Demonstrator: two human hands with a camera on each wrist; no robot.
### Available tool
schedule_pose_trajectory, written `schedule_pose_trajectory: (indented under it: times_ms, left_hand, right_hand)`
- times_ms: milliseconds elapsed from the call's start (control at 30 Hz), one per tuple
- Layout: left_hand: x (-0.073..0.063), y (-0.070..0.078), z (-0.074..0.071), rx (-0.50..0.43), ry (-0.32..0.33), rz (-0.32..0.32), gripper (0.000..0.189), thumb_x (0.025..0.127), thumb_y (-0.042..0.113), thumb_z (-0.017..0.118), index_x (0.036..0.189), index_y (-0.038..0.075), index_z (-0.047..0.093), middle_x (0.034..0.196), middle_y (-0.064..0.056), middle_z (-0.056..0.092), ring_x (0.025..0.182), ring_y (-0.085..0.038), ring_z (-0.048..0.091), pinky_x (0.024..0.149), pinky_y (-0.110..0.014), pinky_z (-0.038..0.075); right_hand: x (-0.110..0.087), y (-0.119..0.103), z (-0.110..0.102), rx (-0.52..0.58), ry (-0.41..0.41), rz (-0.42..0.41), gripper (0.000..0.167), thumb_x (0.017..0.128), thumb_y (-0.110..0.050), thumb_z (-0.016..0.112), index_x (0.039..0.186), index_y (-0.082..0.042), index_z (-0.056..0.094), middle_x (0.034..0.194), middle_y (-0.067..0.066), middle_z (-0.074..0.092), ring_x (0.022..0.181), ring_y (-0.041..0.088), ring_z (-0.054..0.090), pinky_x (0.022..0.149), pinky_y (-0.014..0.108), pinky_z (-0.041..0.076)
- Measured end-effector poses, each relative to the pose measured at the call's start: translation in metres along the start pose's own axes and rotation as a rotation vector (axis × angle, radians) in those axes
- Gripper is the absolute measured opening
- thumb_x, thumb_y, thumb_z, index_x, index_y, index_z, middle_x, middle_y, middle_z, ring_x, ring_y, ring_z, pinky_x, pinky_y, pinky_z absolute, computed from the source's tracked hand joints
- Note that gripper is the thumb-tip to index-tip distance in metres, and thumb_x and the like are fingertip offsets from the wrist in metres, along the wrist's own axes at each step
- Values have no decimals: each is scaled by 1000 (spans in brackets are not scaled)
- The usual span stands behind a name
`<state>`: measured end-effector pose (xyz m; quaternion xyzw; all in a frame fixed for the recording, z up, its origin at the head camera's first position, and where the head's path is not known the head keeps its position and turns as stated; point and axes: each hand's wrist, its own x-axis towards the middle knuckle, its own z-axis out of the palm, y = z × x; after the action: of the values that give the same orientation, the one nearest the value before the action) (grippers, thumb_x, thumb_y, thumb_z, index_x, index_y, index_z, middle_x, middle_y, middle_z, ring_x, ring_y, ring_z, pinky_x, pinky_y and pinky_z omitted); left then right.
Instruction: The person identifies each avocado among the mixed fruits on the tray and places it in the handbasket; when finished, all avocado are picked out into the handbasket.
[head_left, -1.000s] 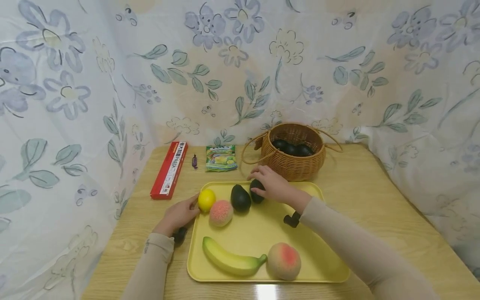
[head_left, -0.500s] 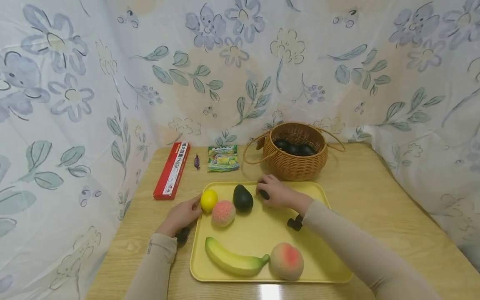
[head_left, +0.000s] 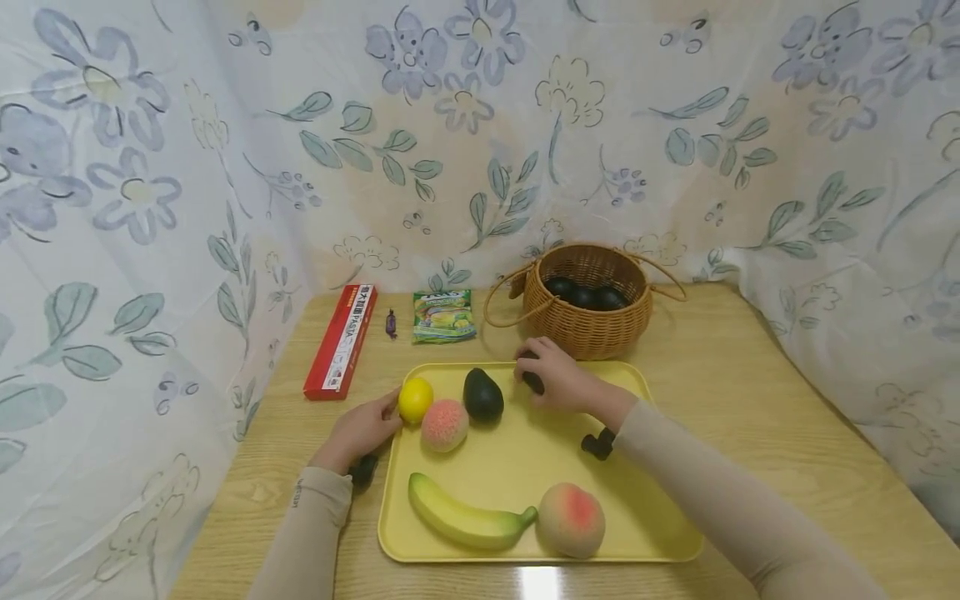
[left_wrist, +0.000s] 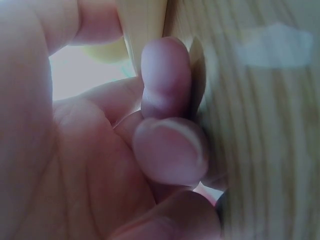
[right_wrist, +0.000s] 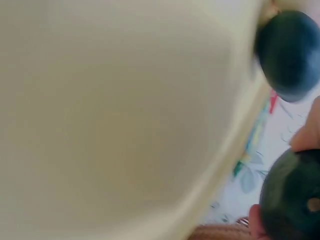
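Note:
My right hand (head_left: 558,377) grips a dark avocado (right_wrist: 295,195) over the back of the yellow tray (head_left: 517,458); the fingers hide much of it in the head view. A second avocado (head_left: 483,396) lies on the tray to its left. At the tray's left rim, my left hand (head_left: 365,429) holds the edge beside a yellow lemon (head_left: 416,401); curled fingers (left_wrist: 167,150) show against the table in the left wrist view. Close to the lemon sits a pink fuzzy peach (head_left: 445,426). Nearer the front lie a banana (head_left: 468,518) and a larger peach (head_left: 572,520).
Behind the tray stands a wicker basket (head_left: 588,333) with several dark avocados (head_left: 585,296) inside and its handles folded outward. A red pasta box (head_left: 337,342), a small purple-wrapped candy (head_left: 391,323) and a green snack packet (head_left: 443,317) lie at the back left. Floral cloth hangs around the table.
My right hand has closed around the right-hand avocado and shifted slightly right, away from the other avocado. My left hand has stayed at the tray's rim.

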<state>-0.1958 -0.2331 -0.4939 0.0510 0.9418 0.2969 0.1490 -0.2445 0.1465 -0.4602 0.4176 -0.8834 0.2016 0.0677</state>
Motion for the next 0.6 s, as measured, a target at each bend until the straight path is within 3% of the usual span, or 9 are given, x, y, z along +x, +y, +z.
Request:
schedule_pose_trajectory:
  times_ms: [133,333,600]
  left_hand:
    - [-2,1,-1,0,6,-5,70,96,27,63,162,16,42,71,-4,43,66,-22,44,68,-37,35]
    - [-3,3,-1,-3,6,-1,71,95,27,63,162,15,42,72,-3,45,65,-21,44,65,-35,34]
    - [-1,2,-1,-12,-1,2,72,95,28,63,162,15,42,72,-4,47,62,-20,42,61,-34,32]
  right_hand:
    - [5,-3,-21,2,89,-37,32,74,4,80,97,-15,68,132,17,56,121,37,49,93,52,48]
    - [10,2,-54,4,227,-29,30,75,3,79,95,-16,69,132,16,56,123,37,48,102,56,43]
    - [10,26,-88,-15,320,122,27,79,4,80,102,-8,71,138,17,51,123,42,45,88,56,50]
